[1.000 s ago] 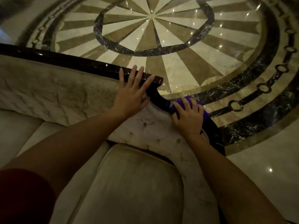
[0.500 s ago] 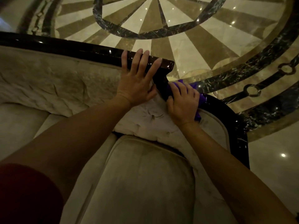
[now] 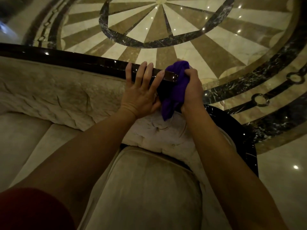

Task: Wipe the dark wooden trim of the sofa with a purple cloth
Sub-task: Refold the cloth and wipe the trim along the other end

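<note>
Both hands sit at the sofa's corner: the right hand [image 3: 191, 87], clenched on the bunched purple cloth [image 3: 176, 87], has climbed from the lower curve to the end of the glossy dark wooden trim [image 3: 99, 65], while the flat, open left hand [image 3: 141, 93] braces, so wiping likely proceeds along the top rail.

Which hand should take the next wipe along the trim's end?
Right. The right hand already grips the purple cloth against the dark wooden trim; the left hand lies flat, bracing.

head cam | looks steeply down | close over sofa [image 3: 141, 188] corner
</note>
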Available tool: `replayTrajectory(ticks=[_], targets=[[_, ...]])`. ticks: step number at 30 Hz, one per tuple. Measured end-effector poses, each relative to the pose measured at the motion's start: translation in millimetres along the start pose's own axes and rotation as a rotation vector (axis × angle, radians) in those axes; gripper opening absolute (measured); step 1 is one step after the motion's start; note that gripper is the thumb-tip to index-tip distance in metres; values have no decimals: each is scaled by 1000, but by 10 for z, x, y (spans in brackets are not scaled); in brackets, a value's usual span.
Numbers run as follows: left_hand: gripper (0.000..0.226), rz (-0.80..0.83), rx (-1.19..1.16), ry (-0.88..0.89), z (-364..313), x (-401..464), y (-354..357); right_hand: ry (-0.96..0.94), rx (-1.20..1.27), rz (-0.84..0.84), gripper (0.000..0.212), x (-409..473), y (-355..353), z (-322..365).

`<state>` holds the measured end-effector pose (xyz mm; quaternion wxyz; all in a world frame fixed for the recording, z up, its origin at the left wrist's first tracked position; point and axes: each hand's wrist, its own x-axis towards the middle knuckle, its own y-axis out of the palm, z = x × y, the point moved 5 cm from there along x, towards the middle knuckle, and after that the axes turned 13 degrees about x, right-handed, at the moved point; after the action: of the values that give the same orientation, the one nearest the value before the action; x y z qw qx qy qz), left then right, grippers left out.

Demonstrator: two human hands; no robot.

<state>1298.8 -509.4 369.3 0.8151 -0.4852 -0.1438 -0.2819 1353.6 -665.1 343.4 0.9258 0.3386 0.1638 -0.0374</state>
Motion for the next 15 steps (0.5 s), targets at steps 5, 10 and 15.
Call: replayTrajectory(ticks=[5, 10, 15], targets=[[81, 3, 5, -36, -19, -2, -7, -361, -724, 81, 39, -102, -28, -121], [82, 57, -14, -54, -33, -26, -87, -589, -1541, 115, 42, -90, -256, -62], [86, 141, -1, -123, -136, -37, -212, -536, -1976, 137, 43, -259, -637, 102]])
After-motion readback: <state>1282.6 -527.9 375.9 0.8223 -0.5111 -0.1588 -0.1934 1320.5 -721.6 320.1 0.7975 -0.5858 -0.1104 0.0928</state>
